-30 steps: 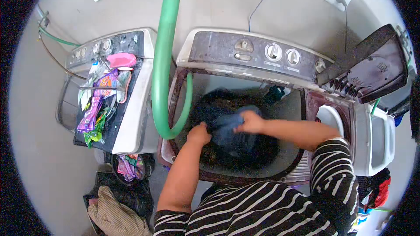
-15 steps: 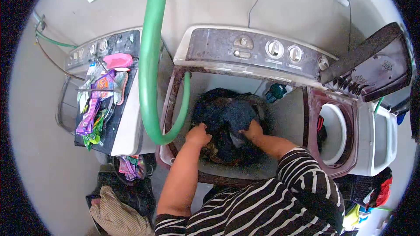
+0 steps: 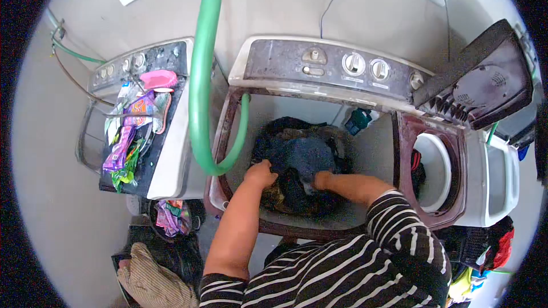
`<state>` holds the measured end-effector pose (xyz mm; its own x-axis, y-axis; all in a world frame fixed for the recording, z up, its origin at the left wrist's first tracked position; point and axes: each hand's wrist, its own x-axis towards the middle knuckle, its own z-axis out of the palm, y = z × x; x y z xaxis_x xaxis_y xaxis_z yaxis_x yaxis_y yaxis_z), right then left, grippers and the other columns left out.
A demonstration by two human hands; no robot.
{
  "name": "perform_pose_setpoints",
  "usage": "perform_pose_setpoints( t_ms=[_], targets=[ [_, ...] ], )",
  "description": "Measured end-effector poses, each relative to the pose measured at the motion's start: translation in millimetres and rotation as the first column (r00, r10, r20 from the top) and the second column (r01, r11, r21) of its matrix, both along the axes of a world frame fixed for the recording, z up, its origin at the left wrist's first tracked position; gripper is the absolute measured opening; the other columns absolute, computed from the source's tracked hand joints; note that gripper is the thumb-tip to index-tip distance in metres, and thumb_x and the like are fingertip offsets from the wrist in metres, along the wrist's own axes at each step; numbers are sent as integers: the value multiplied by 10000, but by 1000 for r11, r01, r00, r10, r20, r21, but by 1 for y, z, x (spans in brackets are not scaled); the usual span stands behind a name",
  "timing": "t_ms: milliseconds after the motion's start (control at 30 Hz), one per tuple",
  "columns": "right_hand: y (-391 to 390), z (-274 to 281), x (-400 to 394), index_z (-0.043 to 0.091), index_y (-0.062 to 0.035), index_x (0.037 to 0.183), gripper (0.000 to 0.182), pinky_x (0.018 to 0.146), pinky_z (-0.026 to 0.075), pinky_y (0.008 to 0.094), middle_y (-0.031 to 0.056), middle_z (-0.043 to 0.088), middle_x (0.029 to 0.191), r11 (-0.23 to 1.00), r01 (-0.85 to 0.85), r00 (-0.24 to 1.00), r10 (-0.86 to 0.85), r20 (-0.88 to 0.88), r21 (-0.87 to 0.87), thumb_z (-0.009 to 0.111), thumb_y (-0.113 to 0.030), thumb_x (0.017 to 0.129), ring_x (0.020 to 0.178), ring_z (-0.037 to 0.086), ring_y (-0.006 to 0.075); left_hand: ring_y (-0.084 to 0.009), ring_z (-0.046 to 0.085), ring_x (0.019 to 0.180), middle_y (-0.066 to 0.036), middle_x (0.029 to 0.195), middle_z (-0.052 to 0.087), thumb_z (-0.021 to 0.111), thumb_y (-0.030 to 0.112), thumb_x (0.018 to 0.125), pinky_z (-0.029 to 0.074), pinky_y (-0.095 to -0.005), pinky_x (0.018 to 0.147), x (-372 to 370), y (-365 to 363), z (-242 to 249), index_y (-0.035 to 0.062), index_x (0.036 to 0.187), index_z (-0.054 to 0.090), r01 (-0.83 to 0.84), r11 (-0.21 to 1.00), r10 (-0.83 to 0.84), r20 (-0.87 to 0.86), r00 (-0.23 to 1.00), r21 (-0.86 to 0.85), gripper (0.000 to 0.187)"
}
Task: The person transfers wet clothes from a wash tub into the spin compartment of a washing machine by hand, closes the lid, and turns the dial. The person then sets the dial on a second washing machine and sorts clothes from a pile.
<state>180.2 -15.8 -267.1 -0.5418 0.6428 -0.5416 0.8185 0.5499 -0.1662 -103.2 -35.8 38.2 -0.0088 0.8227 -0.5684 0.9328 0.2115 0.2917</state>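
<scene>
Washing machine (image 3: 274, 63) stands open before us, a thick green hose (image 3: 204, 80) hanging in a loop at the left wall of its wide tub (image 3: 377, 154), where we see a heap of dark clothes (image 3: 325, 208) with a blue garment (image 3: 308, 153) lying on top. Our left hand (image 3: 262, 174), fingers bent, touches the heap's left side; our right hand (image 3: 323, 181) reaches into the heap by the garment's near edge, its fingers partly hidden, and we cannot tell whether either is pinching cloth.
</scene>
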Motion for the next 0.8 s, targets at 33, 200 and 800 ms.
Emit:
perform_pose_setpoints(
  t_ms=[33,200,800],
  targets=[
    [-4,-13,13,650,-46,794,540,628,460,438,161,637,783,996,-90,994,89,-59,-13,462,-551,760,721,576,384,-332,570,932,-144,1023,597,588,293,746,461,-406,785,-1,0,2,51,1100,500,-4,1000,4,2,1000,7,438],
    [-17,131,8,647,-49,791,475,607,453,443,172,628,747,981,-169,985,166,-38,-99,461,-485,783,673,559,396,-331,571,928,-147,1022,597,585,295,751,458,-405,789,-4,-2,-18,47,1093,505,54,997,-56,25,998,48,430],
    [13,412,79,558,-16,872,136,777,417,257,81,586,920,765,289,93,-621,-778,-576,526,-147,859,838,545,153,-349,517,983,-154,1080,552,608,287,703,433,-444,824,118,-5,-86,89,1125,516,774,632,-775,-14,632,-48,475]
  ],
)
